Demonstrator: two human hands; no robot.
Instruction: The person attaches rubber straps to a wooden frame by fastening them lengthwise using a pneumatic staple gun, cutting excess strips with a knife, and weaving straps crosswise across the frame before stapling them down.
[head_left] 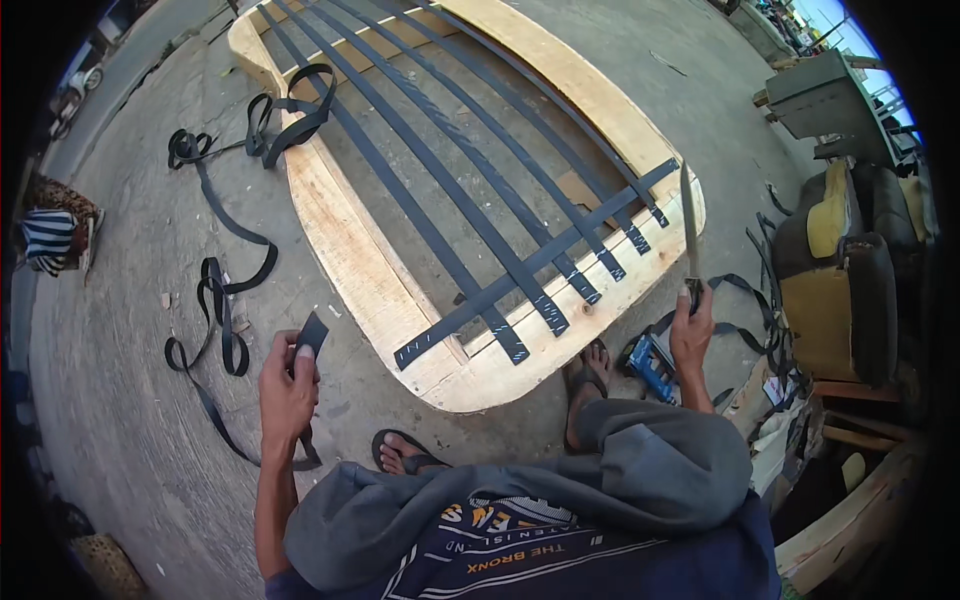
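Note:
My left hand [283, 388] is closed on the end of a black webbing strap [313, 332], pinched between thumb and fingers beside the wooden frame [350, 245]. The strap's lower part hangs below the hand to the ground. In my right hand [692, 338] a long knife [688, 215] is gripped by its handle, its blade pointing away from me past the frame's near right corner. Several black straps [400, 190] run lengthwise over the frame's opening, stapled at the near end. One cross strap [540, 262] is woven through them, reaching both sides.
A blue staple gun [650, 368] lies on the ground by my right foot [590, 375]. Loose webbing [240, 228] coils left of the frame and drapes over its far left edge. At right stand a worn seat [840, 270] with yellow foam and a pile of scraps [780, 430].

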